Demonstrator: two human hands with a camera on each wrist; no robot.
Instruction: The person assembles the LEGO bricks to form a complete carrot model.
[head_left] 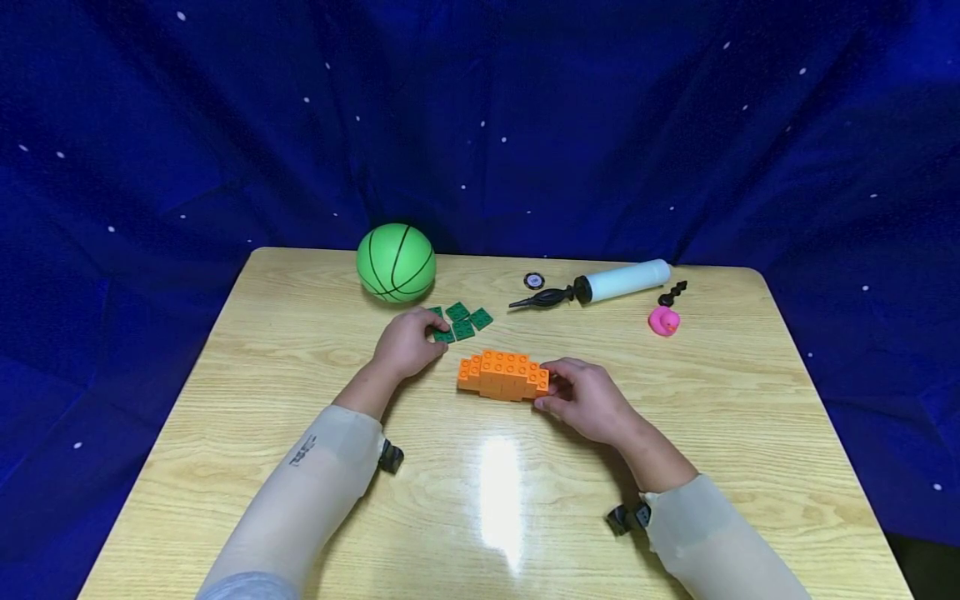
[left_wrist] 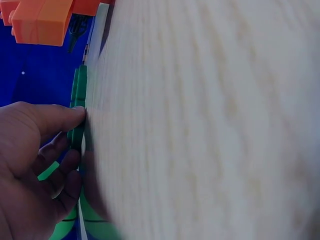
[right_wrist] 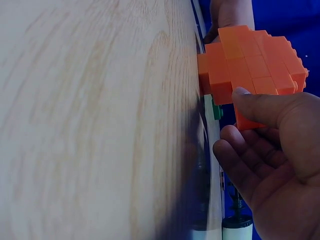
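Left hand (head_left: 408, 343) is pinching flat green studded plastic brick (head_left: 444, 337); right hand (head_left: 592, 404) is pinching end of stepped orange plastic-brick block (head_left: 504, 377). Black-lined green ball (head_left: 396, 262) is resting on wood-grain counter (head_left: 750, 392).

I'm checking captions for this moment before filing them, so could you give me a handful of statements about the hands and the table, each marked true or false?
1. The right hand grips one end of the orange brick build. True.
2. The left hand rests on the green ball. False: it pinches a green brick; the green ball stands farther back.
3. The pink duck is to the right of the orange brick build. True.
4. The pump points its black nozzle toward the pink duck. False: the black nozzle points left, away from it.
5. The pump has a light blue barrel. True.
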